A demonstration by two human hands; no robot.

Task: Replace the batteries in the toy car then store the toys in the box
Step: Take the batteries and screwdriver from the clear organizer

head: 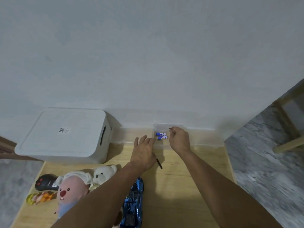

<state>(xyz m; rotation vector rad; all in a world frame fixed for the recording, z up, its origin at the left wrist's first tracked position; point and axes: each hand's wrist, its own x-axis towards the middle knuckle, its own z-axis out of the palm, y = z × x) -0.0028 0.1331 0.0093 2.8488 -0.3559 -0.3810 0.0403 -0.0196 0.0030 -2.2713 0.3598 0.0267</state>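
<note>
At the counter's far edge, the left hand (pixel 143 151) lies flat, fingers apart, steadying the clear tray (pixel 166 127) while the right hand (pixel 178 139), fingers curled, apparently empty, reaches for two batteries (pixel 161 135).

Box lid label: a small QR code with a tiny logo and print beside it sits near the middle of the white storage box (pixel 65 134) lid, at the tabletop's far left corner; the print is too small to read.
Battery wrappers: the two blue-and-white batteries (pixel 161 135) in the clear tray (pixel 167 126) at the tabletop's far edge carry printed lettering, blurred and unreadable.
</note>
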